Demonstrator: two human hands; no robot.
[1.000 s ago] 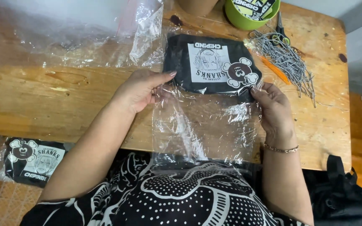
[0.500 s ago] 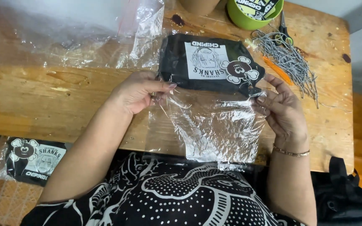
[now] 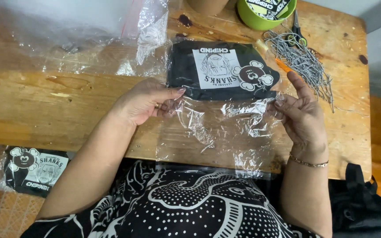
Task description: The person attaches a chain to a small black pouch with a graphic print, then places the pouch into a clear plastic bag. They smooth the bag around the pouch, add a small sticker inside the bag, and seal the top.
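hands apart on the wooden table (image 3: 45, 114): left hand (image 3: 144, 101) and right hand (image 3: 300, 117) each pinch a top corner of a clear plastic bag (image 3: 219, 132). bag lies just below a folded black shirt (image 3: 221, 70).

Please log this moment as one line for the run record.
left hand: holds plastic bag | right hand: holds bag's other side | black shirt: folded, at bag's mouth | on: wooden table

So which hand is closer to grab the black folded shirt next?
Probably the left hand. Its fingertips sit right below the black folded shirt, near its lower left corner. The right hand pinches the clear plastic bag too, but off the shirt's right end.
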